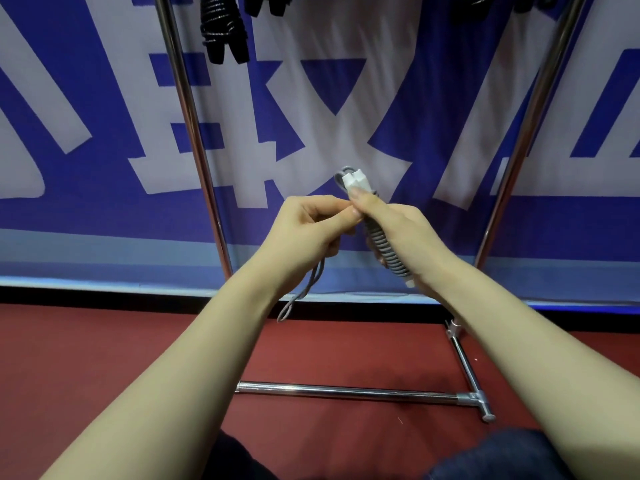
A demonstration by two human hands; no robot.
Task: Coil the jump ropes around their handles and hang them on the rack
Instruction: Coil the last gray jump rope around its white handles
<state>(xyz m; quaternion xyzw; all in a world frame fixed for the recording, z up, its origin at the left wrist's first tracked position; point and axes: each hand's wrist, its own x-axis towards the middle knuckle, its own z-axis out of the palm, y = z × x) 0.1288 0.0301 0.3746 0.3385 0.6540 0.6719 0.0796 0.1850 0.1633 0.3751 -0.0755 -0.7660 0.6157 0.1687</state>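
Two handles (354, 179) half hidden, gripped by right hand (401, 230), left hand (308, 226) pinching grey rope (382, 242), black ropes (221, 26) cropped

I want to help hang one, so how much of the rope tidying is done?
Done: coiled black ropes already hang on the rack. In hand: the right hand grips the white handles, mostly wrapped in grey rope, while the left hand pinches the free part. Left: a short loose loop dangles below the left hand. It needs winding on, then this bundle gets hung.
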